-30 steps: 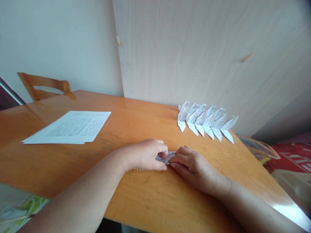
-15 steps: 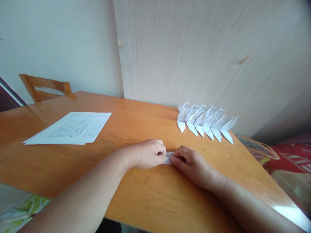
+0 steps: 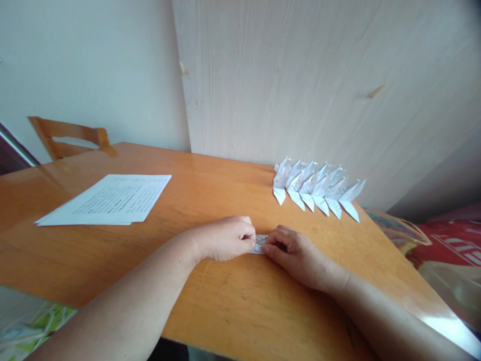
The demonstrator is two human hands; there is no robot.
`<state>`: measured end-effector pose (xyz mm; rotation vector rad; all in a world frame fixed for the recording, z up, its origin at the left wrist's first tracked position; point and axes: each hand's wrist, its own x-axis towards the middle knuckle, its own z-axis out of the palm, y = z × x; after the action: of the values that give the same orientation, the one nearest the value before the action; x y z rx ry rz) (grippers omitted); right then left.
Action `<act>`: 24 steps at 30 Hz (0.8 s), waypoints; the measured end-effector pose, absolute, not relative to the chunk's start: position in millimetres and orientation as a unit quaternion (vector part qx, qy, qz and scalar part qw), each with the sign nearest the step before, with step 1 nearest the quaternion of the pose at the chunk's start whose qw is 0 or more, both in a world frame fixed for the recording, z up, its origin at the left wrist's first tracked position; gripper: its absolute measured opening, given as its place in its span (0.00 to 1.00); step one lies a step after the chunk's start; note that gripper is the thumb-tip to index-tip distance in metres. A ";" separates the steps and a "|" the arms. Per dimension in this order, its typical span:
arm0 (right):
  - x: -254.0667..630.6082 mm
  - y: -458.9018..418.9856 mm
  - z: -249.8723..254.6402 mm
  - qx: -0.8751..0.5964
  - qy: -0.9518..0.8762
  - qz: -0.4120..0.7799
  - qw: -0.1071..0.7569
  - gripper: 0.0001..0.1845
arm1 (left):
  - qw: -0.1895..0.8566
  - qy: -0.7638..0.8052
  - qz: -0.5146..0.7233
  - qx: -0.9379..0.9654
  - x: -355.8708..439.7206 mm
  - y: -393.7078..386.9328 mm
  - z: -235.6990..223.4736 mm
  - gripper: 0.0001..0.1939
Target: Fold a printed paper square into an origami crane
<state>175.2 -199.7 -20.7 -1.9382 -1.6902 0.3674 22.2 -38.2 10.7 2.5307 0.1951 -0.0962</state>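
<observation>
A small folded piece of printed paper [image 3: 259, 244] lies on the wooden table [image 3: 225, 306], mostly covered by my fingers. My left hand [image 3: 229, 238] is closed on its left end, thumb and fingers pinched together. At the other end my right hand [image 3: 295, 255] pinches the paper between thumb and fingers. Only a short strip shows between the two hands. Farther back on the right stand several folded paper pieces [image 3: 319, 185] with pointed tips, set close together in rows.
A stack of printed sheets [image 3: 108, 200] lies flat at the left. Behind the table's far left edge is a wooden chair [image 3: 71, 133]. A pale wood-grain panel [image 3: 281, 80] rises along the back. Red and clear bags [image 3: 451, 245] sit beyond the right edge.
Both hands keep nearly the same place and still hold the folded paper. A little more of the strip's upper surface shows between them. The view has shifted very slightly.
</observation>
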 end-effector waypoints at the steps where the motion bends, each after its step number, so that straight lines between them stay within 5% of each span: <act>1: 175.3 -199.4 -21.6 -0.719 -0.627 0.132 0.268 0.10 | 0.291 0.073 -0.034 0.953 22.4 -38.4 9.9 0.10; 24: 172.2 -197.2 -27.7 -0.732 -0.625 0.090 0.254 0.09 | 0.308 0.085 -0.066 0.945 20.1 -34.2 17.9 0.08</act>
<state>172.2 -197.2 -27.7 -1.9900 -1.6981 0.2454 20.1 -34.2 17.9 2.4988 0.2238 -0.1753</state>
